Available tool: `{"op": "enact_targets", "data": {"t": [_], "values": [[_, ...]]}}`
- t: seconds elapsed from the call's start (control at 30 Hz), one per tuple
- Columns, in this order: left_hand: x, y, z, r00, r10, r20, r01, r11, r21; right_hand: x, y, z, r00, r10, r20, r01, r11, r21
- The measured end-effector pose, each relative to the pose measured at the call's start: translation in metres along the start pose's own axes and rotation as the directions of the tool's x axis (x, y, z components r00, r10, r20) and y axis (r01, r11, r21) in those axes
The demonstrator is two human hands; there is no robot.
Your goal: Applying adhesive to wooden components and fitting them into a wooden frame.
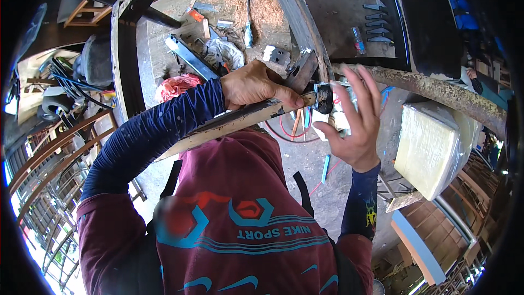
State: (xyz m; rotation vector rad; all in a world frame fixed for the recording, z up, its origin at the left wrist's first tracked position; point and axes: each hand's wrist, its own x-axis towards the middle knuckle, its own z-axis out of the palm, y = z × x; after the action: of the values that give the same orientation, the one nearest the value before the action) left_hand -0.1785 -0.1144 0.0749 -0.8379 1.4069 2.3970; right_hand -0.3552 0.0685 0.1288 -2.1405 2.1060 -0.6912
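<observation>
My left hand (254,86) is closed over a worn wooden bar (218,130) that slopes across in front of my body, its thumb lying along the top near the right end. At that end sits a dark, rounded block (324,99); I cannot make out its kind. A dark flat metal piece (303,71) stands just beyond my left fingers, against a scuffed wooden beam (299,13). My right hand (355,123) is raised just right of the dark block, fingers spread and holding nothing. Behind its fingers some white material partly shows.
On the worktop (164,27) beyond lie wood shavings (245,3), a screwdriver (248,33), a grey rag (225,53), a pink cloth (178,85) and a long metal tool (191,56). A rusty pipe (436,86) runs right. A plastic-wrapped cream block (427,150) stands below it.
</observation>
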Motion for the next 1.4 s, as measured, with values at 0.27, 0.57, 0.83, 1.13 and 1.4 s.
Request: {"op": "enact_targets", "data": {"t": [0.27,0.57,0.83,1.13,1.4], "values": [[0.000,-0.005,-0.005,0.999,0.023,0.025,-0.023,1.000,-0.021,0.060,-0.028,0.005,0.920,-0.195,0.340,0.270,0.945,-0.188],[0.011,-0.019,-0.007,1.000,-0.017,0.016,0.013,0.973,0.231,0.076,-0.027,0.008,0.823,-0.376,0.427,0.423,0.906,-0.018],[-0.059,0.008,-0.006,0.911,0.389,-0.138,-0.155,0.631,0.761,0.074,-0.018,0.007,0.807,-0.438,0.397,0.487,0.873,-0.026],[-0.135,-0.061,0.100,0.819,0.573,-0.017,-0.507,0.737,0.447,0.073,-0.015,0.010,0.755,-0.508,0.415,0.545,0.838,0.036],[0.030,-0.186,0.072,0.606,0.577,-0.548,-0.601,0.783,0.161,0.085,-0.022,0.002,0.702,-0.526,0.479,0.579,0.814,0.046]]}}
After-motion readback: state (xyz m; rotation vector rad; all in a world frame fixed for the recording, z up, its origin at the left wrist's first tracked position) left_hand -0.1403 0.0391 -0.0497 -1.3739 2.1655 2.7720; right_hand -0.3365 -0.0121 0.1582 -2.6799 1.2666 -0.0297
